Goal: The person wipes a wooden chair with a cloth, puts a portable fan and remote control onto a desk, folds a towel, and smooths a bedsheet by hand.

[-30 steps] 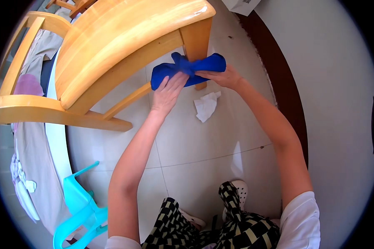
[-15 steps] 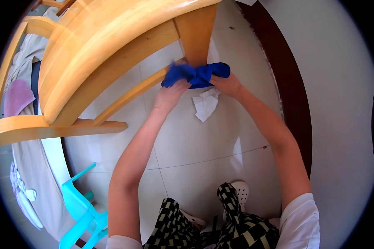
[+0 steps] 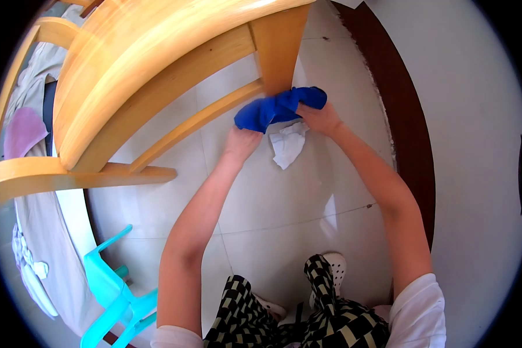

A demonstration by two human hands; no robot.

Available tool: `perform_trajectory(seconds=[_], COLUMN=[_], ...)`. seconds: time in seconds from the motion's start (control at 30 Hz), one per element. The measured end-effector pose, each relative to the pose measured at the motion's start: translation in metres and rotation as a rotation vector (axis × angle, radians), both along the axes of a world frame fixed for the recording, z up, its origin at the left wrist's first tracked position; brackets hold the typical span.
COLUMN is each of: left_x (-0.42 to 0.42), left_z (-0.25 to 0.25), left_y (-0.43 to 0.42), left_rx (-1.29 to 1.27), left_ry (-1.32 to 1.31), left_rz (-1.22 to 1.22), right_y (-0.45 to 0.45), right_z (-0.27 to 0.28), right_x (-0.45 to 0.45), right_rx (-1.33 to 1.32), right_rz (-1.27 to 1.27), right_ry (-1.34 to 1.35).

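- Holding a blue cloth [image 3: 261, 113] in both hands, with left hand [image 3: 245, 141] at one end and right hand [image 3: 322, 119] at the other.
- With a closed grip on each end of the cloth; cannot tell how tight or how far curled, with the left fingers tucked mostly out of sight under the blue.
- With left arm [image 3: 206, 214] and right arm [image 3: 385, 180] stretched out in front, bent a little, wide apart at the elbows and close together at the hands.
- Showing the back of the left hand, pointing forward to the cloth.
- With the right hand tipped in toward the left one, fingers against the cloth.
- Having the cloth right at the low end of a chair leg [image 3: 279, 52], across its front; cannot tell whether wrapped all the way around.
- Facing a big, shiny wooden chair [image 3: 133, 58], with a low wooden bar [image 3: 200, 126] running close to the cloth.
- Above a pale tiled floor [image 3: 272, 243], near a crumpled white paper [image 3: 289, 146] just below the cloth in view.
- Wearing checked trousers [image 3: 348, 319], a white sleeve [image 3: 417, 307] and a pale shoe [image 3: 339, 269] with holes.
- Near a turquoise plastic thing [image 3: 113, 284] by the left arm.
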State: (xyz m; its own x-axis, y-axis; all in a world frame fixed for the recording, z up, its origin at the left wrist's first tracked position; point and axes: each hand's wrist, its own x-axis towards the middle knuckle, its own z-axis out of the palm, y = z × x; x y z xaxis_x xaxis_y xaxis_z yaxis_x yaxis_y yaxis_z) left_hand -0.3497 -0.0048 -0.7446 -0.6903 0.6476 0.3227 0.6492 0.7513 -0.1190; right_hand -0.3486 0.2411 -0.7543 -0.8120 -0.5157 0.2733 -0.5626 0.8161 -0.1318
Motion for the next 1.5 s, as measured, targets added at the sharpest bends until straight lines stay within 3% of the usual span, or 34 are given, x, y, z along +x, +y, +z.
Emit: perform_trajectory(seconds=[0.13,0.2,0.23,0.3,0.33,0.4,0.43,0.53,0.7,0.9,1.23,1.5], left_x=[0.011,0.014,0.014,0.012,0.015,0.021,0.024,0.033,0.047,0.070,0.102,0.114], left_z=[0.045,0.055,0.058,0.067,0.071,0.079,0.082,0.084,0.075,0.079,0.070,0.060], left_y=[0.014,0.014,0.015,0.015,0.010,-0.002,-0.009,-0.031,-0.073,-0.124,-0.197,-0.214], left_rx=[0.284,0.203,0.203,0.388,0.385,0.219,0.211,0.133,-0.034,0.037,0.107,0.208], left_ry=[-0.186,0.088,0.099,-0.097,-0.086,0.331,0.345,0.341,0.310,0.148,0.231,0.272], left_rz=[0.051,-0.045,-0.041,-0.042,-0.033,-0.071,-0.061,0.031,0.154,0.302,0.534,0.520], right_y=[-0.002,-0.002,-0.002,-0.004,-0.005,-0.013,-0.019,-0.036,-0.076,-0.136,-0.234,-0.265], right_z=[0.021,0.033,0.037,0.047,0.051,0.061,0.068,0.086,0.108,0.121,0.140,0.165], right_x=[-0.004,-0.006,-0.006,-0.006,-0.006,-0.006,-0.006,-0.002,0.007,0.012,0.025,0.036], right_rx=[0.078,0.060,0.060,0.030,0.025,0.087,0.080,-0.019,0.012,0.122,0.126,0.161], right_rz=[0.002,0.023,0.028,-0.011,-0.001,0.057,0.068,0.163,0.276,0.334,0.437,0.528], right_ry=[0.111,0.260,0.270,0.185,0.194,0.274,0.288,0.214,0.465,0.375,0.384,0.345])
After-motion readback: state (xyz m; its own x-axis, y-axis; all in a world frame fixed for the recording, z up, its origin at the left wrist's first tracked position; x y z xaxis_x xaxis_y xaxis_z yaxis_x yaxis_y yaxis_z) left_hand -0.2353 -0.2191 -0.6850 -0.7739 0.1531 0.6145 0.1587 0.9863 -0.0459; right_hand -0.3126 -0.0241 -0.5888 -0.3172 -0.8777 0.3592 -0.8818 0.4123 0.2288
